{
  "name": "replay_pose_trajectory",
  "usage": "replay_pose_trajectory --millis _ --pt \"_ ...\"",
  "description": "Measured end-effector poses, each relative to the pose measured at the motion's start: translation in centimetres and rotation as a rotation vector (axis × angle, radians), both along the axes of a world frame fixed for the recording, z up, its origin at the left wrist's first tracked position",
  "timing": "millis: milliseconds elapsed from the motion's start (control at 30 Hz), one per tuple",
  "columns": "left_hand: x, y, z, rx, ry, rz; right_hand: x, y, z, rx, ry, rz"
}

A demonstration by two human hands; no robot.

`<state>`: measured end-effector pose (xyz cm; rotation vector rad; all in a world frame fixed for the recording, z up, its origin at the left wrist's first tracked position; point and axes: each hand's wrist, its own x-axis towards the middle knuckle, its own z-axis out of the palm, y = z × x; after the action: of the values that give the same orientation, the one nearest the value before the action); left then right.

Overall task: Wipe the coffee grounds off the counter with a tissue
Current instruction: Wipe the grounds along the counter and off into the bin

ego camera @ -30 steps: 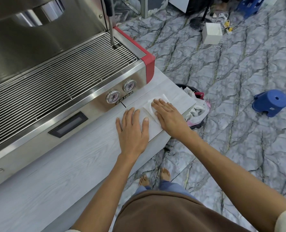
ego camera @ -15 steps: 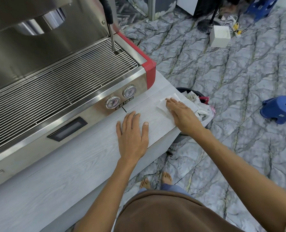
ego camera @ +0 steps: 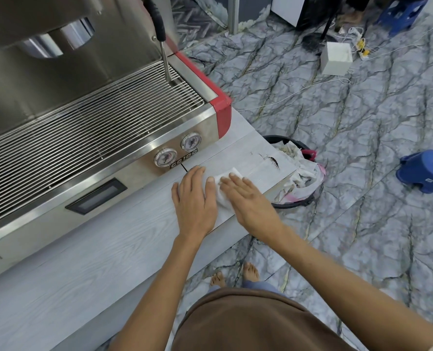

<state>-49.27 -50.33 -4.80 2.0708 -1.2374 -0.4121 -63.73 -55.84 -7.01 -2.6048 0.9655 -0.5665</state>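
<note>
A white tissue (ego camera: 223,188) lies flat on the pale wood-grain counter (ego camera: 96,254), pressed down under the fingers of my right hand (ego camera: 250,203). Only its left part and far corner show. My left hand (ego camera: 195,201) rests flat on the counter just left of the tissue, fingers spread, its thumb touching the tissue's edge. A dark streak of coffee grounds (ego camera: 273,160) lies on the counter near its right end, beyond the tissue and apart from it.
A steel espresso machine (ego camera: 83,122) with a red corner and two gauges (ego camera: 177,150) stands along the back of the counter. A black bin (ego camera: 296,173) full of used tissues sits on the marble floor below the counter's right end. A blue stool (ego camera: 425,171) stands further right.
My right hand has pulled the tissue back left from the counter's right end to beside my left hand, leaving a streak of grounds uncovered. My left hand stayed in place.
</note>
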Motion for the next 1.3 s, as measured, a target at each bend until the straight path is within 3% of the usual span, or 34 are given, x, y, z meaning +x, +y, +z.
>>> replay_pose_trajectory --millis 600,933,1300 --pt "-0.1 0.1 -0.5 0.013 -0.095 -0.005 -1.2 -5.6 0.4 0.041 0.047 -0.2" --pt "-0.2 0.0 -0.6 0.014 -0.097 -0.006 -3.6 -7.6 1.7 0.1 0.018 -0.181" --pt "-0.1 0.1 0.0 -0.001 0.01 -0.04 -2.9 -2.5 1.2 0.031 0.066 -0.066"
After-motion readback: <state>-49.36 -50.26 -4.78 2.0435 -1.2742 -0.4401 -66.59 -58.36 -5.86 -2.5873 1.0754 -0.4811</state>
